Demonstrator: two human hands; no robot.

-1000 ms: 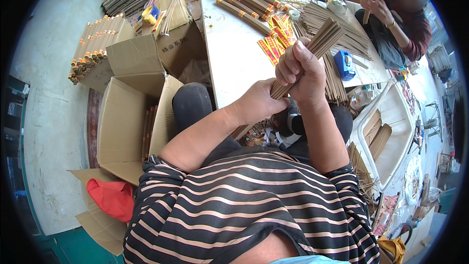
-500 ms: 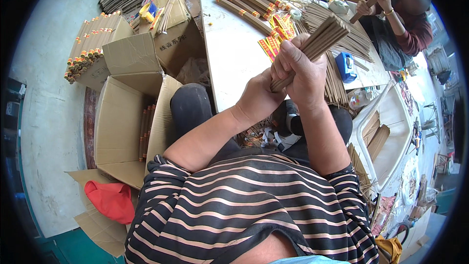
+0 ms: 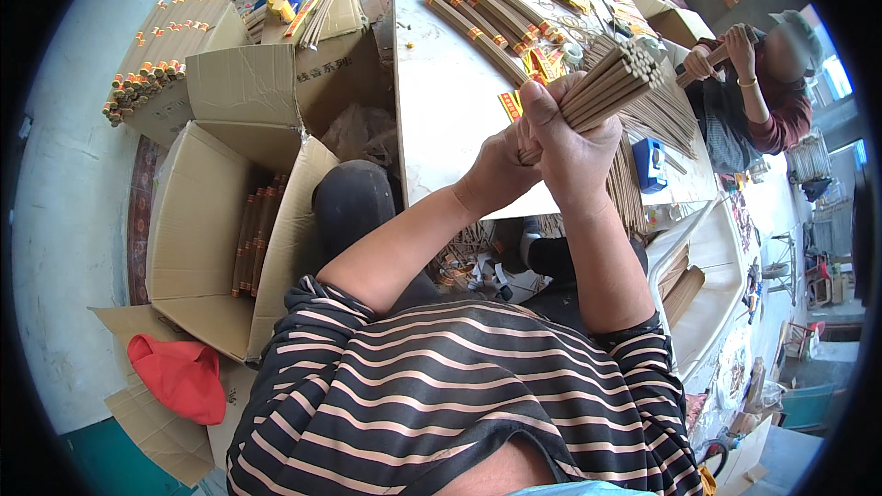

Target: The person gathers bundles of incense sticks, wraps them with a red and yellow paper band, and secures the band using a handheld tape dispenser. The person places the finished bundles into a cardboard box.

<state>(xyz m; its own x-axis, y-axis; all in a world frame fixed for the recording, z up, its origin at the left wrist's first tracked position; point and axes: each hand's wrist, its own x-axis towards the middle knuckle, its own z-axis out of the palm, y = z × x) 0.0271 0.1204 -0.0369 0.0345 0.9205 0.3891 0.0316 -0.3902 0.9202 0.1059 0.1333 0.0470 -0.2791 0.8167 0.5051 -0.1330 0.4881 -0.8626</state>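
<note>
A bundle of brown incense sticks (image 3: pixel 611 87) is gripped in both my hands, held tilted above the near edge of the white table (image 3: pixel 436 129). My right hand (image 3: pixel 574 142) wraps round its middle, thumb along the sticks. Lower down, my left hand (image 3: pixel 503 170) closes round the bottom end, its fingers partly hidden. The round stick ends face up and to the right. Beyond the bundle lie loose incense sticks (image 3: pixel 675 119) and red-and-yellow paper labels (image 3: pixel 542 64). Banded incense bundles (image 3: pixel 482 14) rest on the table farther left.
An open cardboard box (image 3: pixel 207 239) with banded bundles inside stands left of my knee. More bundles (image 3: pixel 175 50) are stacked behind it. On the table's right sits a blue tape dispenser (image 3: pixel 650 165). A white tub (image 3: pixel 707 276) is at the right. Another person (image 3: pixel 758 83) works across the table.
The bundle has turned so more of its stick ends show, and my right hand's grip has shifted slightly. My view has shifted a little. The other person's hands have moved together.
</note>
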